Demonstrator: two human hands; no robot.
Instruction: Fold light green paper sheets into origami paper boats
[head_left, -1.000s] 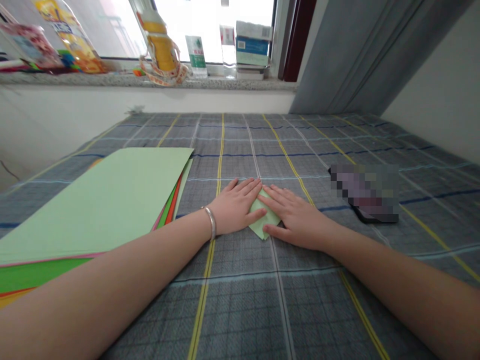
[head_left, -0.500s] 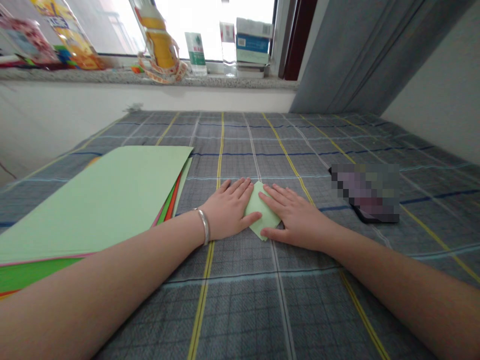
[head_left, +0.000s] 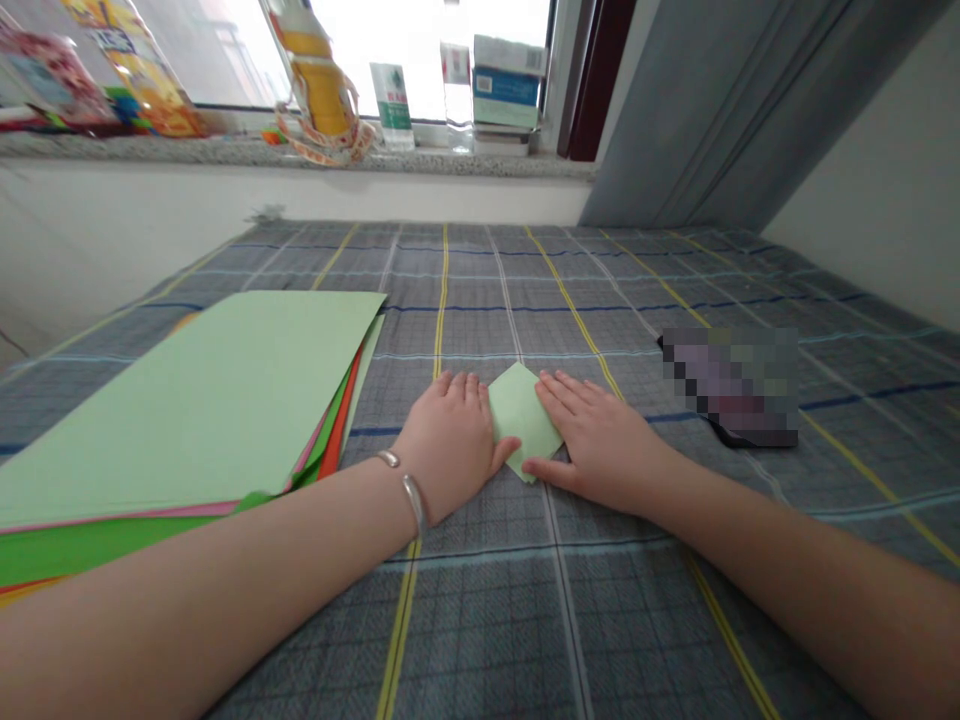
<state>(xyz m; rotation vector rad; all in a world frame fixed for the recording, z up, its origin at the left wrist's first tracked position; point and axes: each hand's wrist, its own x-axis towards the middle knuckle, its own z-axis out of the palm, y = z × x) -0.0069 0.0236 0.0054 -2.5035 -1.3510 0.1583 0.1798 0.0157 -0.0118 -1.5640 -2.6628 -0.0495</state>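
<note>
Overall, plaid cloth [head_left: 480, 620] stretched below a windowsill [head_left: 420, 163]. Your left hand [head_left: 452, 442] and right hand [head_left: 598, 445], fingers unclenched, touched opposite sides of the pale-green, diamond-shaped paper [head_left: 519, 408] flat on the cloth.

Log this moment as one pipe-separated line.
left hand: touching folded light-green paper | right hand: touching same paper | support: plaid cloth | left side: coloured paper stack

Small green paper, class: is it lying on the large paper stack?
No, the small green paper lies on the plaid cloth, between left hand and right hand.
</note>
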